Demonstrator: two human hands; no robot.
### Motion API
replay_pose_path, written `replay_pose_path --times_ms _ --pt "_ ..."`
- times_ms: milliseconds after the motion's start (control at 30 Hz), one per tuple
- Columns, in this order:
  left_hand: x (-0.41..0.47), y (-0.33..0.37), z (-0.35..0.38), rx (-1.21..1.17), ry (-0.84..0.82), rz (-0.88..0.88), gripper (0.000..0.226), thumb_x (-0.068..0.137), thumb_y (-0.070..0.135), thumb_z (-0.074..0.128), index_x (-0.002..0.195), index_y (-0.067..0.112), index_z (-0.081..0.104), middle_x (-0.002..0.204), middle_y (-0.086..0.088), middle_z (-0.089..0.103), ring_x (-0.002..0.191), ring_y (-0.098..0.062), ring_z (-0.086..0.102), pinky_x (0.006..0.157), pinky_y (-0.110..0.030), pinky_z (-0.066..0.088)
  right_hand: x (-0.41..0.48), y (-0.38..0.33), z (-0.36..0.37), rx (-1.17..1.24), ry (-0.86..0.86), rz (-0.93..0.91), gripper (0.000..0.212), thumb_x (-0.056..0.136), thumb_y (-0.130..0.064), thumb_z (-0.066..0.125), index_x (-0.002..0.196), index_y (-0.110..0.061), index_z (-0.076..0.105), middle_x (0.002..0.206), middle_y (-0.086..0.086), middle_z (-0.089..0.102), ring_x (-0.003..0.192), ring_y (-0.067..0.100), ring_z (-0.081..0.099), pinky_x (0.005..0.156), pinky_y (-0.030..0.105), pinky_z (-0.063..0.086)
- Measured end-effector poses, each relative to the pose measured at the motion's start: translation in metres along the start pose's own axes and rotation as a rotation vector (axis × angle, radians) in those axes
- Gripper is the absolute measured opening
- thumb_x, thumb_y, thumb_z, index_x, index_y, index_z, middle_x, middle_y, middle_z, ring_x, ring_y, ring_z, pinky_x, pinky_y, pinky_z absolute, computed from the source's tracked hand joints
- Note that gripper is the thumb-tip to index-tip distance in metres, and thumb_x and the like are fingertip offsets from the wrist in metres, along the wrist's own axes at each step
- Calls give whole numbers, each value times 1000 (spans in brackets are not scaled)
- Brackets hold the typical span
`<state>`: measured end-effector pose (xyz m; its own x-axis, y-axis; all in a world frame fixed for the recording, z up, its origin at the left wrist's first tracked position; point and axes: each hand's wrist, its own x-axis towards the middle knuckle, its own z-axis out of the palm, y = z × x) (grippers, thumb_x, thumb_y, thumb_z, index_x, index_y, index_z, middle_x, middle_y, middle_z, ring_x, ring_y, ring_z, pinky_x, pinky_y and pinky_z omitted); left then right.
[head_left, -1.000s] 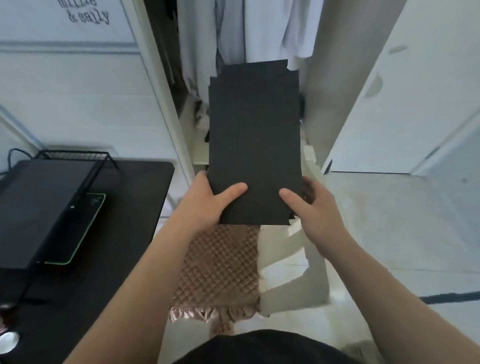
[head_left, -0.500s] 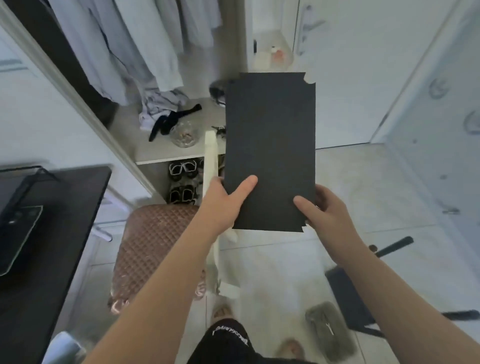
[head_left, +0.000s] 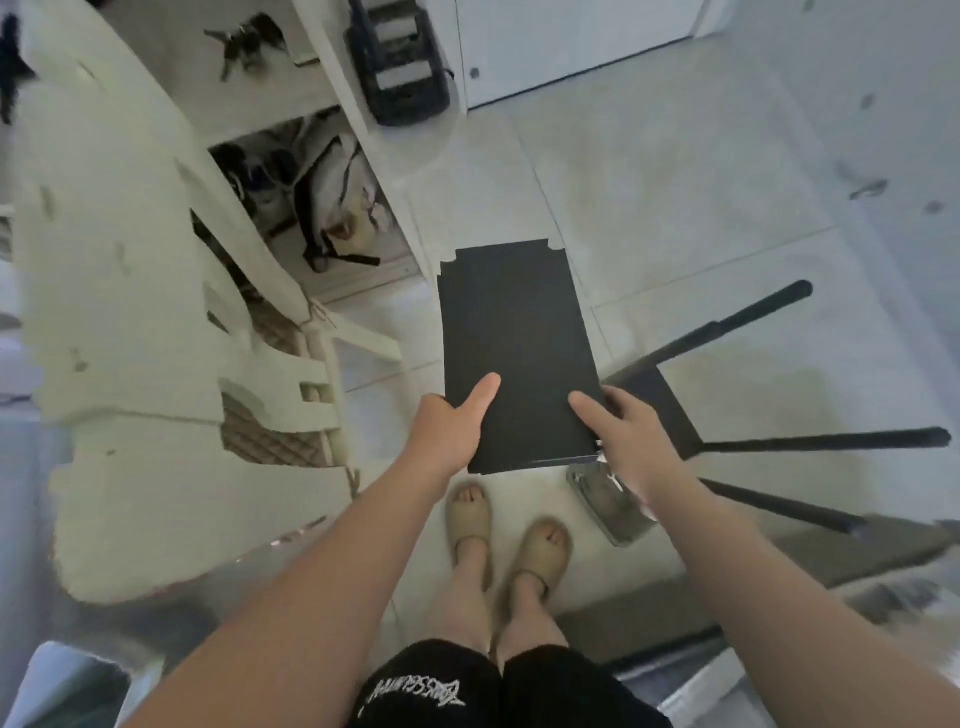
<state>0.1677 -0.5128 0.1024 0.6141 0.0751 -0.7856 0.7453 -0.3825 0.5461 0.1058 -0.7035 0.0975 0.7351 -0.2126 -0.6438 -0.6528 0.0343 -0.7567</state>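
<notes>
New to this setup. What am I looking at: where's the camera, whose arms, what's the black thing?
No machine here: a person works with bare hands, and a wide-angle camera on their head looks forward and down. The arms entering from below are the wearer's own. The left hand and right hand grip the near end of a flat black panel, thumbs on top, held over the tiled floor. Below it are feet in tan sandals. A white plastic chair stands to the left, black stand legs to the right.
</notes>
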Motion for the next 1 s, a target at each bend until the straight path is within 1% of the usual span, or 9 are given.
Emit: replay_pose_path --times_ms 100,300,400,533,633,700,800,933,1000 --pt "61 -42 28 34 -17 -97 64 83 67 64 117 14 60 104 3 67 94 -21 67 88 -40 58 47 60 6 -63 16 97 26 98 -36 64 116 -18 66 98 -7 74 79 4 71 65 15 51" --pt "181 -136 89 35 -99 -279 61 83 64 67 118 15 63 110 -2 70 97 -26 69 88 -45 60 140 182 15 -165 57 263 41 97 -38 63 128 -11 62 115 5 70 99 21 67 80 32 53" --pt "233 -184 122 32 -122 -334 47 86 62 65 97 17 61 99 -2 69 88 -23 69 82 -48 62 183 240 14 -138 68 325 40 95 -37 67 125 -10 63 109 6 72 87 16 69 64 24 49" --pt "299 -233 161 -8 -171 -360 39 90 59 62 96 20 59 99 -1 70 84 -19 69 66 -33 62 243 310 9 -142 72 379 38 95 -36 69 123 -11 64 108 8 73 93 24 71 71 33 53" --pt "345 -258 190 0 -200 -328 36 92 58 59 91 21 57 96 2 70 78 -14 69 56 -25 59 286 353 0 -172 86 375 36 96 -35 68 123 -12 64 101 5 73 85 22 70 66 32 51" --pt "375 -272 210 27 -217 -299 41 91 60 58 96 20 58 102 0 71 86 -17 71 69 -31 63 313 376 -6 -195 75 369 35 96 -34 67 125 -14 64 103 4 74 89 24 71 73 37 54" --pt "413 -287 233 81 -198 -246 63 87 67 56 118 12 57 113 -8 70 100 -27 70 91 -44 58 354 401 -15 -250 82 351 35 97 -32 66 129 -17 63 110 5 73 101 29 70 96 48 54" --pt "454 -299 257 153 -193 -173 63 90 65 53 125 12 54 113 -3 66 100 -27 66 99 -43 51 401 425 -22 -308 105 302 36 100 -26 63 135 -22 56 95 -11 65 83 9 64 72 24 48" --pt "469 -302 268 147 -188 -158 54 92 57 56 121 12 58 114 -4 68 100 -28 67 98 -44 52 418 433 -22 -373 108 294 40 101 -25 61 140 -25 52 96 -8 65 79 8 62 64 22 43"
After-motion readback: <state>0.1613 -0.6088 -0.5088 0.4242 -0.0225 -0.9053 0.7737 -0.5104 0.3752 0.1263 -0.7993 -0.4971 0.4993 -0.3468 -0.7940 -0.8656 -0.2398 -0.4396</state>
